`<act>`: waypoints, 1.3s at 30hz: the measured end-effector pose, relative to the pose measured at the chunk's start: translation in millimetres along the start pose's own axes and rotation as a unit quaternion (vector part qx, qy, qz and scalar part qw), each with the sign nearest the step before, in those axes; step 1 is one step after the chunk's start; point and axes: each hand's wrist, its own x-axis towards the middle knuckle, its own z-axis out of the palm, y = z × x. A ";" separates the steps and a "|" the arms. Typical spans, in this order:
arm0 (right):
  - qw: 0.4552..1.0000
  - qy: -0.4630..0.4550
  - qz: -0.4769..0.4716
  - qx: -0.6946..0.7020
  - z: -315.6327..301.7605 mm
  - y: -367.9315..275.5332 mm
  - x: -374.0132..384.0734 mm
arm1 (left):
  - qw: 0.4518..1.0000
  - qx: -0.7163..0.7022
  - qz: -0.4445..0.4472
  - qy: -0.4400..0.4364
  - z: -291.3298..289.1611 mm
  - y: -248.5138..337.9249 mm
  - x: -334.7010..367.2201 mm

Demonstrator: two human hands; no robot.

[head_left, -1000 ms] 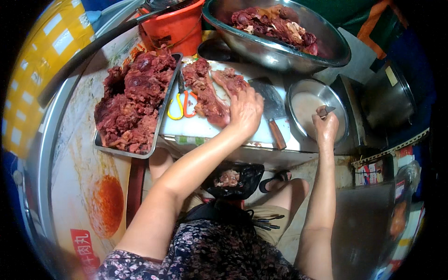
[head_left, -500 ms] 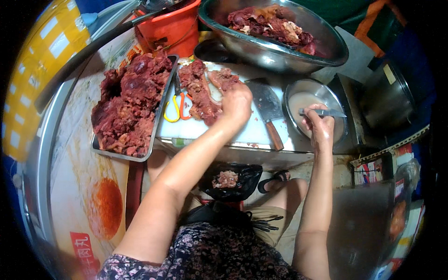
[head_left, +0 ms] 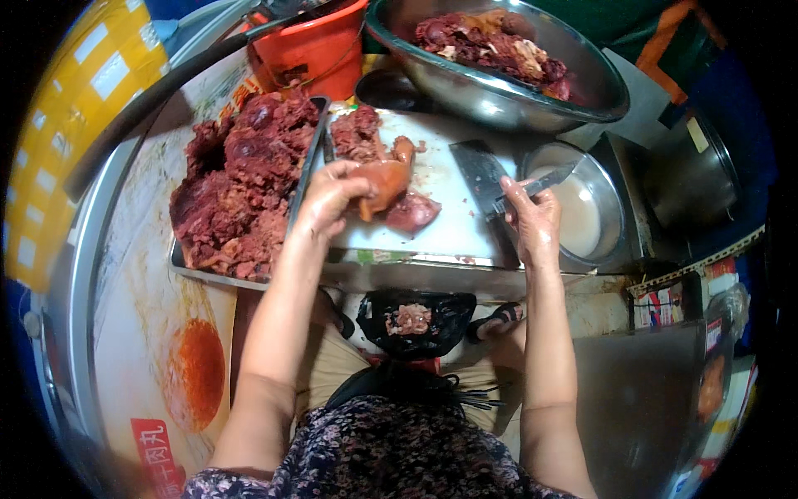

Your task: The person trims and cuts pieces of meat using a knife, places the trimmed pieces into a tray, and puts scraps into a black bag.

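Note:
My left hand (head_left: 327,201) grips an orange-brown, smooth-skinned piece of meat (head_left: 384,185) above the white cutting board (head_left: 440,224). A pinkish lump of meat (head_left: 413,214) lies beside it on the board. Another reddish chunk (head_left: 356,133) rests near the board's far left corner. In my right hand (head_left: 534,218) is a small knife (head_left: 552,177), its blade angled up and right toward a metal bowl of cloudy liquid (head_left: 579,218). Below that hand a cleaver (head_left: 480,166) lies flat, its handle mostly hidden.
A metal tray (head_left: 309,170) heaped with dark red meat (head_left: 245,179) stands left. Behind are an orange-red bucket (head_left: 320,58) and a large steel basin (head_left: 499,106) holding more meat. A dark pot (head_left: 690,175) sits far right. Below the board is a black bag (head_left: 376,326) with scraps.
My left hand has drawn back leftward and now holds up the orange-brown piece. My right hand has moved left with the knife, from over the bowl to above the cleaver.

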 end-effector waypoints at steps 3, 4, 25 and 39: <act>0.999 -0.016 0.002 -0.050 27.6 -0.9 -13.2 | 0.993 -0.083 -0.062 -0.065 -11.4 -35.2 -8.9; 0.997 -0.037 -0.005 -0.068 36.9 0.1 -19.2 | 0.990 -0.099 -0.078 -0.059 -13.5 -43.9 -11.7; 0.800 -0.175 -0.282 -0.499 78.2 -18.3 -56.6 | 0.936 -0.298 0.110 -0.150 44.4 -36.6 -39.8; 0.824 -0.189 -0.268 -0.462 77.3 -23.7 -61.2 | 0.947 -0.279 0.118 -0.106 48.7 -56.3 -42.5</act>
